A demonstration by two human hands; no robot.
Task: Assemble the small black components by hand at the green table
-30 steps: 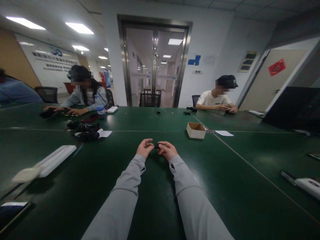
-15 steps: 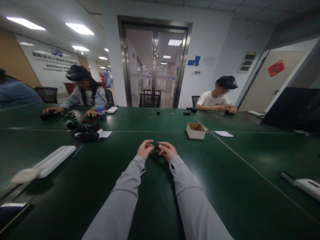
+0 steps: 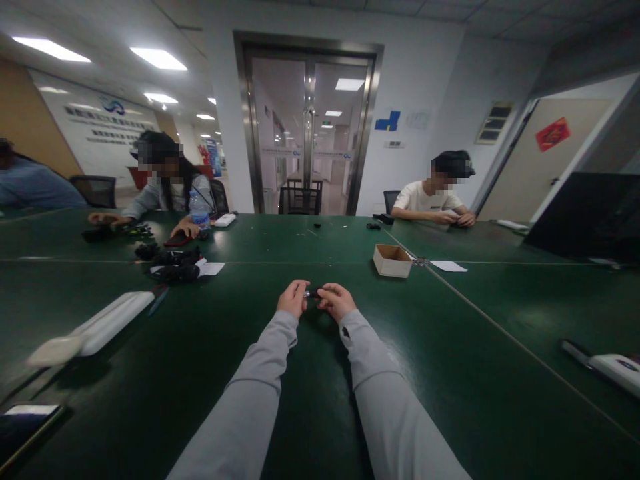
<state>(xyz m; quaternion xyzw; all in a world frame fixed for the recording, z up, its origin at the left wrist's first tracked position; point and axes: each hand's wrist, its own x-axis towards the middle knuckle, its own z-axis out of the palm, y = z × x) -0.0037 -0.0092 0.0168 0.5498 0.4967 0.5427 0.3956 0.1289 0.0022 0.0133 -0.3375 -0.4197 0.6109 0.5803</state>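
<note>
Between my hands is a small dark, roughly cylindrical object (image 3: pixel 313 293) with a shiny silvery part at its left end; its kind is too small to make out. My right hand (image 3: pixel 338 302) grips the dark part between thumb and fingers. On the silvery end, the fingers of my left hand (image 3: pixel 293 299) are closed. Both hands are held just over the green table (image 3: pixel 320 400), and the fingers cover part of the object.
Ahead to the right stands an open cardboard box (image 3: pixel 393 261) near a white paper (image 3: pixel 449 266). Black gear (image 3: pixel 173 265) and a long white device (image 3: pixel 117 320) lie on the left. A phone (image 3: pixel 30 430) is at the near left. Two people work across the table; another sits far left.
My left hand has turned slightly and its fingers have drawn together on the silvery end. My right hand stays nearly in place.
</note>
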